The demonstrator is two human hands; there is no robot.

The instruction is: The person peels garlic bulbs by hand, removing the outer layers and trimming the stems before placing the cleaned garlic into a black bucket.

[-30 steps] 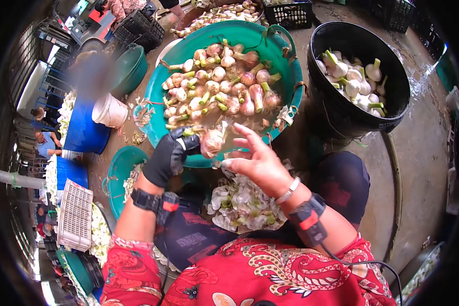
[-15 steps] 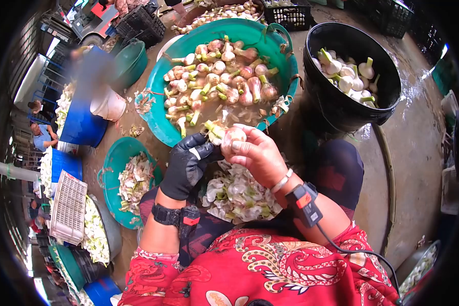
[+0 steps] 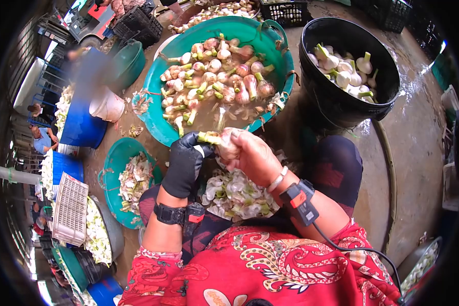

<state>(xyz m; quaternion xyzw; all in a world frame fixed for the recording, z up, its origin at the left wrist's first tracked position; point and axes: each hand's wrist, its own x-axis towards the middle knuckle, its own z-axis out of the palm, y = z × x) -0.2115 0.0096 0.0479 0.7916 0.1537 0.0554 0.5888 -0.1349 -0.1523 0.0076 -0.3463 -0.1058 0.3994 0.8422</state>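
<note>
A garlic bulb (image 3: 226, 147) with a short green stem is held between my hands, just past the near rim of the green tub (image 3: 160, 131). My left hand (image 3: 183, 164), in a black glove, is closed at the stem end. My bare right hand (image 3: 256, 159) wraps its fingers round the bulb, hiding part of it. Beyond them, many unpeeled garlic bulbs (image 3: 228, 95) float in the tub's brownish water. Below my hands lies a heap of peeled garlic skins (image 3: 237, 191).
To the right stands a black bucket (image 3: 311, 97) with white peeled garlic. A smaller green basin (image 3: 112, 196) with skins sits at left. Farther left are blue tubs (image 3: 84, 125), a white crate (image 3: 70, 209) and a seated person (image 3: 42, 139). A hose (image 3: 390, 176) runs along the floor.
The garlic bulb has turned, its stem now pointing left. My right hand has rolled over it, and my left hand has shifted slightly left. The view has moved a little.
</note>
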